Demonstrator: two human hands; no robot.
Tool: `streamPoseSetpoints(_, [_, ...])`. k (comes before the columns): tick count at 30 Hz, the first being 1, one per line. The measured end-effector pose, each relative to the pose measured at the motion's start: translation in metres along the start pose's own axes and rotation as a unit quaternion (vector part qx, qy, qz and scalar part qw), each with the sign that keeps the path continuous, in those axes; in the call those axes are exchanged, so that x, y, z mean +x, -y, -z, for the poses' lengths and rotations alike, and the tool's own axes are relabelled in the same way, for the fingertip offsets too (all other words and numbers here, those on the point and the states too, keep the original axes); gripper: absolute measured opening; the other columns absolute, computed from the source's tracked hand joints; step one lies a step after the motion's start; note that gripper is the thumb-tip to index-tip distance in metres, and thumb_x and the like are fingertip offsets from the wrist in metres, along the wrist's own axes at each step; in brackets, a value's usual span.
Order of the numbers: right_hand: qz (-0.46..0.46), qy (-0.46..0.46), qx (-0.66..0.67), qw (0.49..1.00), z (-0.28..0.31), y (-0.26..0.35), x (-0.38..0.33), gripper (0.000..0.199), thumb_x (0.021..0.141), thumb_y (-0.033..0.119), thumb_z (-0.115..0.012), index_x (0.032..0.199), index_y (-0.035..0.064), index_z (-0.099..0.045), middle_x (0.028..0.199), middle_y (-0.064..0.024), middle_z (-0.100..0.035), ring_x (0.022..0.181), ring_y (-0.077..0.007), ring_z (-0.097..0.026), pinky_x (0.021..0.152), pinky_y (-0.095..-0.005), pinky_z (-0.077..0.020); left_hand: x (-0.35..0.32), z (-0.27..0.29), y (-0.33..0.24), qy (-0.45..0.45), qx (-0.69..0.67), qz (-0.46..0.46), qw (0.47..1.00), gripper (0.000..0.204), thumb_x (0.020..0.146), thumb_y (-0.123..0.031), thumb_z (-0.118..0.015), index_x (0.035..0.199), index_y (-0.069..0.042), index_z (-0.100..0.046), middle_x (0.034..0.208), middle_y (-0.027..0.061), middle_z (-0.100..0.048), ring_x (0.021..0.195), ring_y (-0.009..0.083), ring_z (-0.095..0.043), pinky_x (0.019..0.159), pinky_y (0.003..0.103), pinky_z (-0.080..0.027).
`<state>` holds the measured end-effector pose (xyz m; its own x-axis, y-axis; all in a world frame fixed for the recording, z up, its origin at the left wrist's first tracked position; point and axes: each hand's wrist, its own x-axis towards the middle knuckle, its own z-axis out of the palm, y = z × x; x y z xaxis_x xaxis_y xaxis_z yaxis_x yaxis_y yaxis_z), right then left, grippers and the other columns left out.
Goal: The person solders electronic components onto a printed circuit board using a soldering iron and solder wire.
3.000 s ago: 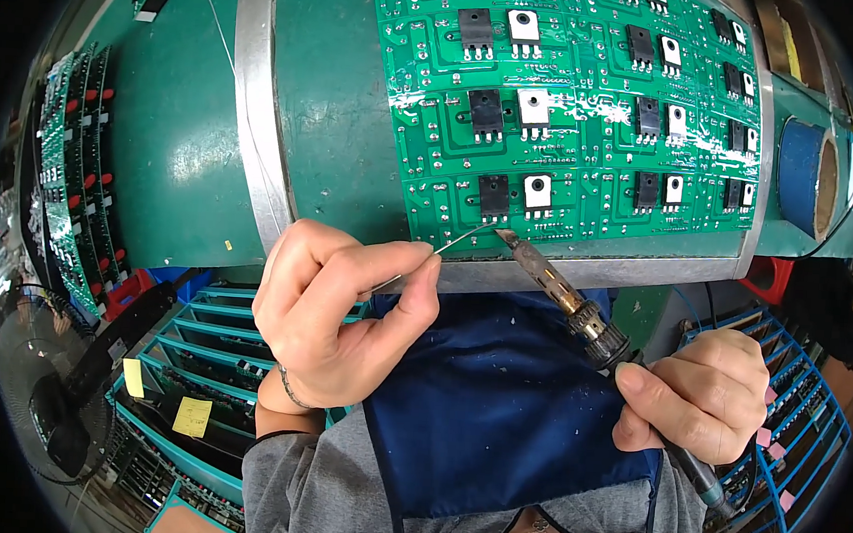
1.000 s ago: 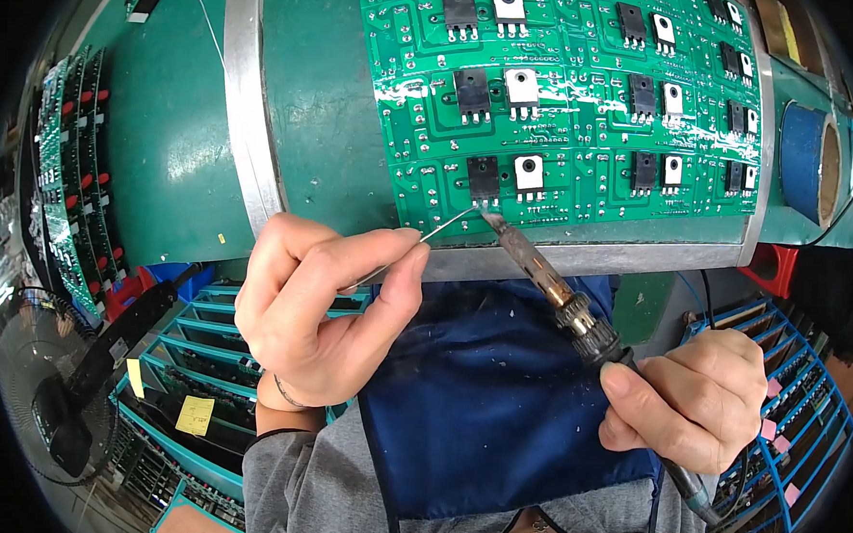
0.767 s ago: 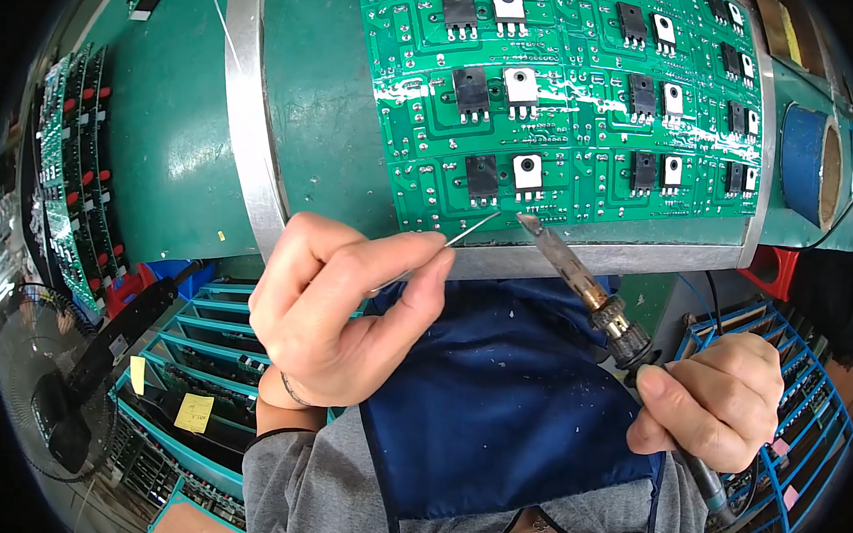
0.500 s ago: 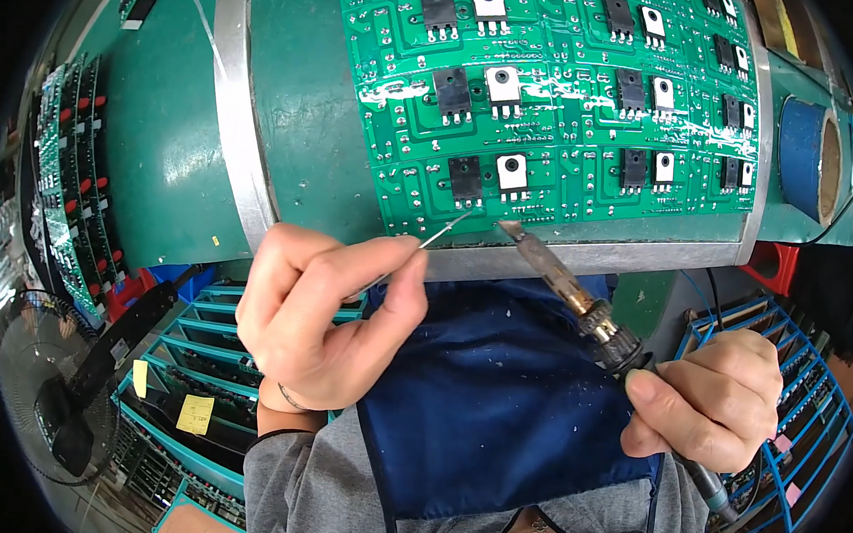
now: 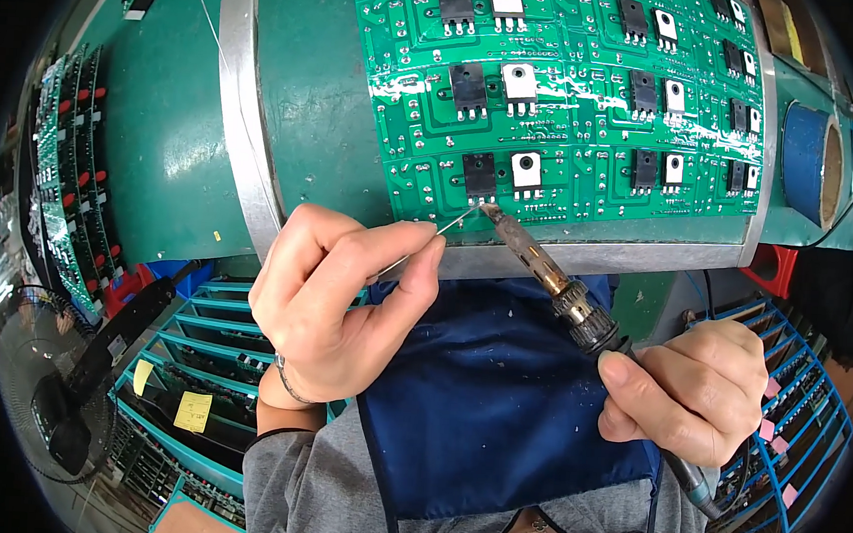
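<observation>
My left hand (image 5: 338, 305) is closed, with thumb and forefinger pinching a thin solder wire (image 5: 458, 219). The wire's end meets the legs of a black transistor (image 5: 479, 175) at the near left of a green circuit board panel (image 5: 585, 188). Wrapped round the handle of a soldering iron (image 5: 542, 270), my right hand (image 5: 690, 391) is closed too. The iron's tip touches or nearly touches the same legs, right beside the wire end. A white-faced transistor (image 5: 526, 172) lies just right of the black one. Several more such pairs sit in rows across the panel.
A metal strip (image 5: 639, 260) edges the green bench in front of me. A blue roll (image 5: 803, 161) stands at the right. Boards (image 5: 69, 180) stand in a row at the left, above a black fan (image 5: 62, 411). Below are a teal rack (image 5: 220, 338) and a blue rack (image 5: 804, 431).
The iron's tip has moved left and up onto the black transistor's legs, where the wire end now meets it. Both hands have shifted slightly up; the whole view has shifted a little.
</observation>
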<state>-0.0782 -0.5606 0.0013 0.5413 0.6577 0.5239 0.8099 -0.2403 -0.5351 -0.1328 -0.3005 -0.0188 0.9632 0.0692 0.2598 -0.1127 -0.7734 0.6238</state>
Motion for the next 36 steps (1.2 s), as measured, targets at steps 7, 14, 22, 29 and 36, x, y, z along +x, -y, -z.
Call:
streamPoseSetpoints(7, [-0.02,-0.001,-0.015,1.0,-0.001,0.007,0.001,0.021,0.077,0.016,-0.078,0.096,0.008,-0.078,0.065,0.0018,-0.051,0.048,-0.0069,-0.046,0.036,-0.0191,-0.0336,0.001,0.004,-0.002,0.001,0.013,0.009,1.0,0.027,0.066,0.001,-0.086,0.089,-0.008,-0.076,0.072,0.0006,-0.053,0.059,0.0115,-0.05,0.049,0.025,-0.039])
streamPoseSetpoints(14, [-0.022,0.014,-0.02,0.999,0.002,0.008,0.002,0.02,0.078,0.017,-0.078,0.096,0.008,-0.078,0.065,0.0023,-0.051,0.048,-0.0069,-0.046,0.036,-0.0191,-0.0343,-0.002,0.002,-0.004,-0.011,-0.017,0.035,0.999,0.023,0.066,0.004,-0.083,0.086,-0.005,-0.076,0.074,-0.0028,-0.049,0.065,0.0081,-0.043,0.054,0.024,-0.03])
streamPoseSetpoints(22, [-0.015,-0.01,0.019,1.0,0.004,0.006,0.001,0.018,0.081,0.019,-0.078,0.095,0.0077,-0.078,0.063,0.0031,-0.052,0.049,-0.0066,-0.046,0.037,-0.0181,-0.0324,-0.001,0.007,-0.002,-0.001,0.009,0.017,1.0,0.026,0.066,0.001,-0.086,0.089,-0.007,-0.076,0.073,0.0002,-0.054,0.06,0.0109,-0.05,0.05,0.025,-0.04])
streamPoseSetpoints(29, [-0.016,-0.02,-0.001,1.0,0.003,0.006,-0.002,0.017,0.081,0.019,-0.077,0.094,0.0081,-0.078,0.062,0.0039,-0.051,0.049,-0.0068,-0.046,0.038,-0.0188,-0.0313,-0.001,0.006,-0.003,0.013,-0.007,0.017,1.0,0.026,0.066,0.0,-0.087,0.089,-0.007,-0.077,0.073,0.0007,-0.054,0.06,0.0111,-0.051,0.05,0.025,-0.04])
streamPoseSetpoints(36, [-0.004,-0.036,-0.026,0.999,0.016,0.0,-0.006,0.013,0.082,0.02,-0.076,0.088,0.0086,-0.078,0.061,0.0053,-0.052,0.048,-0.0065,-0.046,0.039,-0.0204,-0.0259,0.002,0.004,-0.01,0.026,-0.011,-0.002,1.0,0.029,0.065,0.0,-0.087,0.092,-0.007,-0.078,0.071,0.0008,-0.053,0.058,0.0116,-0.051,0.049,0.026,-0.041])
